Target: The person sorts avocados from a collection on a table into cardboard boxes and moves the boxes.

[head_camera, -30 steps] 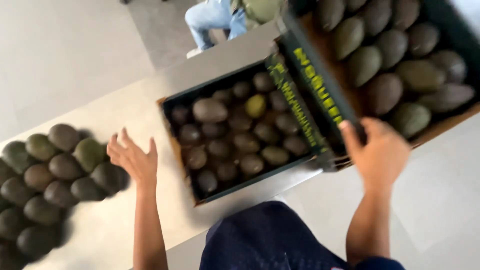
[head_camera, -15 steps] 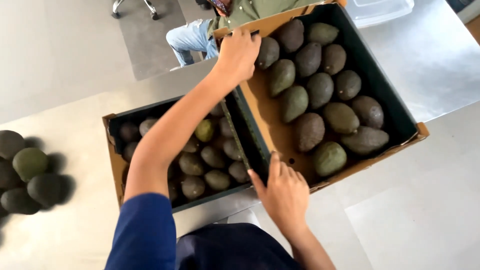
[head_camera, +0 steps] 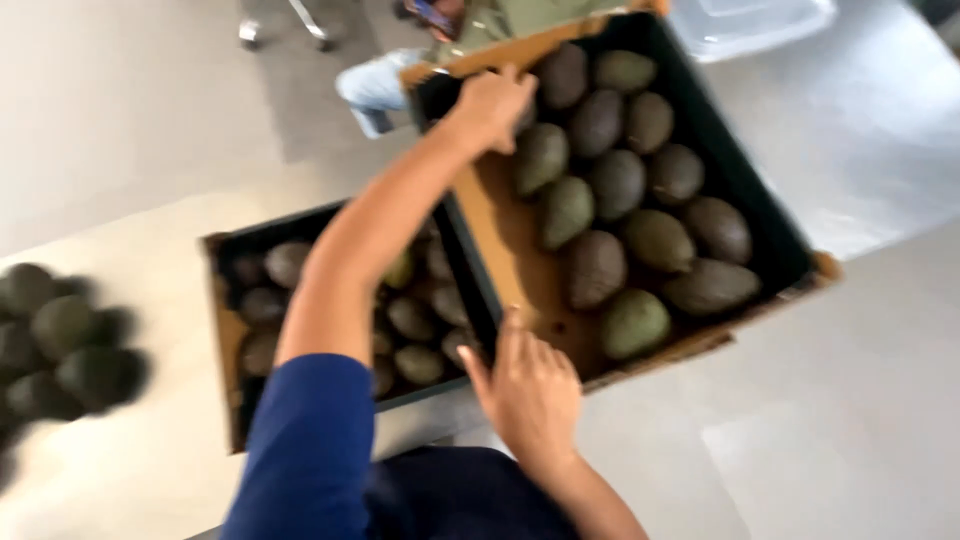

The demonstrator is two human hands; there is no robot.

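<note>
- The box [head_camera: 520, 265] of avocados [head_camera: 597, 180] is tilted above a second box [head_camera: 228, 330] on the worktop [head_camera: 130, 460].
- Left hand [head_camera: 490, 100] clamps the far rim; right hand [head_camera: 530, 395] presses open on the near edge.
- Likely heavy; the cardboard may sag and the fruit roll, so opposite rims seem the best hold.
</note>
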